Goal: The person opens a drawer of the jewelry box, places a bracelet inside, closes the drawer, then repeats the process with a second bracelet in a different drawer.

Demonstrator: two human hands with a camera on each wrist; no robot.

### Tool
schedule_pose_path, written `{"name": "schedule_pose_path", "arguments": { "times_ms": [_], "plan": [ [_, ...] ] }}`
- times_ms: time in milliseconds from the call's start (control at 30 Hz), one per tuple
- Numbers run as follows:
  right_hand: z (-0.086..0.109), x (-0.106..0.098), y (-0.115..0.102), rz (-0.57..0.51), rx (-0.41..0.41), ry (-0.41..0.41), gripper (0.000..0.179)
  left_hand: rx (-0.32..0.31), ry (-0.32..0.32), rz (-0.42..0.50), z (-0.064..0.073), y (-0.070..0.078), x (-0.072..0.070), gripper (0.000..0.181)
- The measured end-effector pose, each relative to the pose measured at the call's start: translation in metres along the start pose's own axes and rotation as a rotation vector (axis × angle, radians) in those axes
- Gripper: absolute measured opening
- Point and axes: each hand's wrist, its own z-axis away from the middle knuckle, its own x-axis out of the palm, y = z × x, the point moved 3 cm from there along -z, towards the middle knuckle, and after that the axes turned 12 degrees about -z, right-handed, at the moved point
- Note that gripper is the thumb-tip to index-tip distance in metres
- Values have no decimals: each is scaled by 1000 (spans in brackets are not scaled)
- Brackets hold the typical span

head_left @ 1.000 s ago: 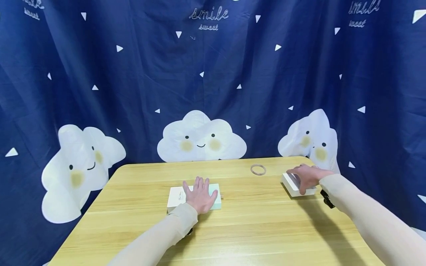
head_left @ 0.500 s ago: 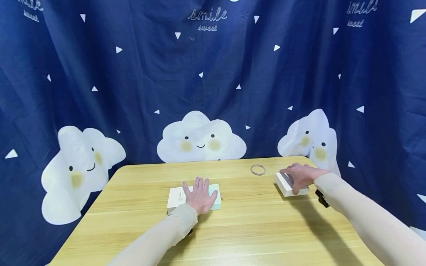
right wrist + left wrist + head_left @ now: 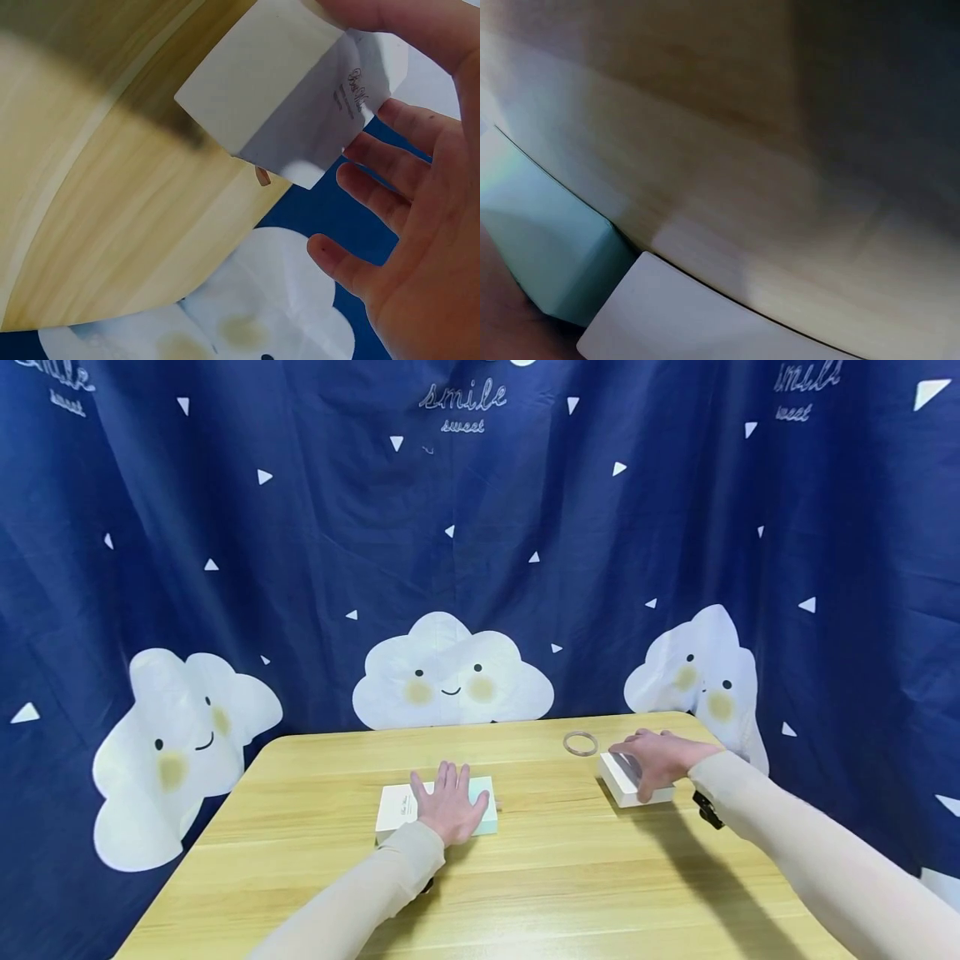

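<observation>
In the head view my left hand [image 3: 452, 810] lies with straight, spread fingers over a small box, white part [image 3: 393, 806] to the left and mint part [image 3: 483, 818] to the right. The left wrist view shows the mint part [image 3: 562, 232] meeting the white part [image 3: 705, 315] at a step. On the right, my right hand [image 3: 660, 760] grips a white box [image 3: 622, 785] between thumb and fingers. Seen from the right wrist, this white box [image 3: 300, 97] has script lettering on its face and a small brown tab [image 3: 262, 175] at one end.
A thin pale ring [image 3: 581, 743] lies near the back edge of the wooden table [image 3: 322, 827], behind and left of the right hand. Behind the table hangs a dark blue curtain [image 3: 300, 568] with clouds and triangles.
My right hand has moved left with the white box, away from the table's right edge and closer to the ring. My left hand has stayed on its box.
</observation>
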Motion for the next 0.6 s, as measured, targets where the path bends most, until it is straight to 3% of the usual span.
{"name": "schedule_pose_path", "arguments": {
  "times_ms": [400,600],
  "plan": [
    [-11,2,-21,10,-30,-6,92,0,-1,-13,-1,-1,1,80],
    [-17,4,-30,12,-38,-7,88,3,-17,-9,3,2,-8,78]
  ]
}}
